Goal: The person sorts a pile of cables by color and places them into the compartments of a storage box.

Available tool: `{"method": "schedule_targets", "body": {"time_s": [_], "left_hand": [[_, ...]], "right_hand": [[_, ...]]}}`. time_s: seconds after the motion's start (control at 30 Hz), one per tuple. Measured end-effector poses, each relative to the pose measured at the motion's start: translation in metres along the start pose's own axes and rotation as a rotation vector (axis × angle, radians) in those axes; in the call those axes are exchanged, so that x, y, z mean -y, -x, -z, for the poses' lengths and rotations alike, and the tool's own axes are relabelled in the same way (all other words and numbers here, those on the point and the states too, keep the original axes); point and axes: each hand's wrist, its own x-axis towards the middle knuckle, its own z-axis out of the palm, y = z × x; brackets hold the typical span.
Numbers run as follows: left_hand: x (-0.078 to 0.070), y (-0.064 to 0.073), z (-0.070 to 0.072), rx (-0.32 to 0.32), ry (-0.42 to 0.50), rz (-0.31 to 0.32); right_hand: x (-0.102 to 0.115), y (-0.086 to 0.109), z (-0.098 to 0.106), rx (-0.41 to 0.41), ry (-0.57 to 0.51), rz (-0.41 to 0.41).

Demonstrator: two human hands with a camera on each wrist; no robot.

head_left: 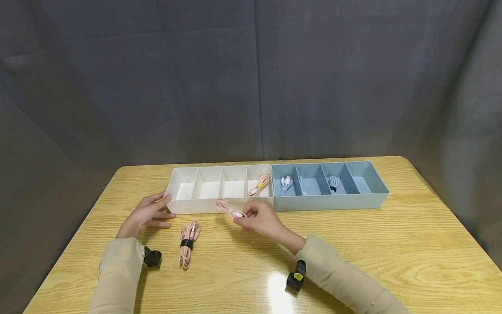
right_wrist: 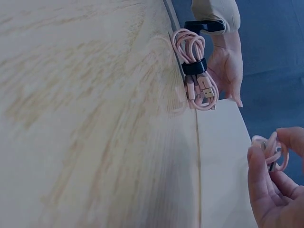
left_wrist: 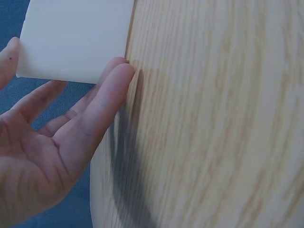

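My right hand (head_left: 259,218) pinches a coiled pink charging cable (head_left: 227,208) between thumb and fingers, in front of the white divided box (head_left: 204,206). In the right wrist view the cable's loops (right_wrist: 283,161) stick out past the fingertips. At the white box's left end is my left hand (head_left: 147,213), its thumb at the rim and its fingers extended along the end wall. The left wrist view shows these straight fingers (left_wrist: 90,111) against the box's white end (left_wrist: 76,42). Another pink cable (head_left: 185,255), bound with a black strap, lies on the table near the left hand.
A pink cable with a yellow tie (head_left: 260,183) lies in the white box's rightmost compartment. A blue-grey divided box (head_left: 329,202) adjoins it on the right, with pale cables (head_left: 286,183) in several compartments. Behind the wooden table (head_left: 392,244) hangs a dark curtain (head_left: 251,87).
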Motion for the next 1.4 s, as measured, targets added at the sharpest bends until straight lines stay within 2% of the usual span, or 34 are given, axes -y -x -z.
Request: {"method": "schedule_targets", "body": {"time_s": [0.27, 0.53, 1.17, 1.4], "left_hand": [[0.001, -0.001, 0.001, -0.003, 0.003, 0.003], [0.001, -0.001, 0.001, -0.002, 0.005, 0.006], [-0.002, -0.001, 0.0, -0.013, 0.006, 0.028], [0.0, -0.001, 0.0, -0.011, 0.011, 0.026]], "right_hand": [[0.003, -0.002, -0.001, -0.109, 0.123, 0.045], [0.01, -0.008, 0.0, -0.201, 0.125, 0.051], [0.016, -0.036, 0.009, -0.297, 0.183, 0.041], [0.015, -0.049, 0.014, -0.332, 0.247, 0.054]]}}
